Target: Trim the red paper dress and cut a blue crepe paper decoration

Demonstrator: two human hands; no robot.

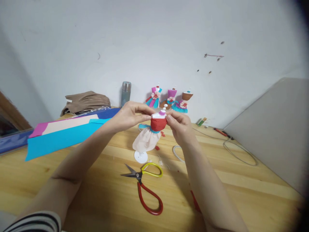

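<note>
Between my hands a small white dress form (162,113) leans to the right, its round base (140,157) low over the wood. It wears a red paper bodice (158,124), a blue waistband and a gathered pale pink skirt (146,140). My left hand (131,116) pinches the bodice's upper edge on the left side. On the right side, my right hand (180,125) pinches the same edge between thumb and fingers. Scissors (139,175) with one yellow and one red handle lie with blades apart in front of the form.
Three dressed mini forms (172,96) stand along the wall beside a thermos (126,93). Blue and pink crepe paper (65,137) lies at left, near a brown cloth (88,101). Red scraps (157,148) dot the table. A cabled red-handled tool (220,132) rests at right.
</note>
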